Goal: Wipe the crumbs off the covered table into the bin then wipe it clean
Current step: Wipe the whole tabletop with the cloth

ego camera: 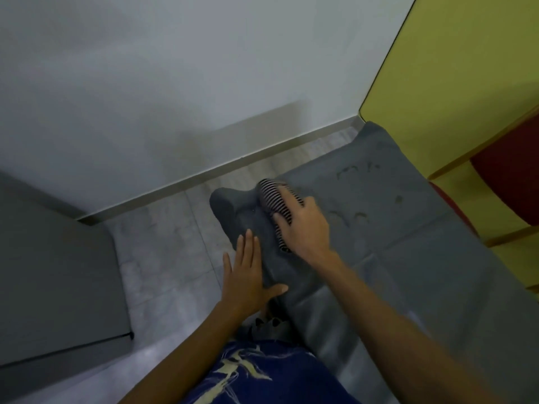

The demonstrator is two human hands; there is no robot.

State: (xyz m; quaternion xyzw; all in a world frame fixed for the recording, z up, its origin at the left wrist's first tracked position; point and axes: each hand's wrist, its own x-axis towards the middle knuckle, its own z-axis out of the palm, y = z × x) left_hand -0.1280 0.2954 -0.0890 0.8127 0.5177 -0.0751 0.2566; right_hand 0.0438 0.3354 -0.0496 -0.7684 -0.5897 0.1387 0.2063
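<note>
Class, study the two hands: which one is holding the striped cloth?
The right hand, its fingers curled on the striped cloth. The left hand lies flat, fingers straight, at the edge of the table cover, holding nothing.

The table (408,258) fills the right side, with the floor (163,243) to its left and the wall (175,83) behind both. A cabinet (52,272) stands on the floor at far left, and a chair (507,185) sits beyond the table's right edge. The cloth (272,196) lies on the table near its left edge, held under the right hand (303,225). The left hand (248,275) lies flat against the cover hanging at that edge, nearer the person
</note>
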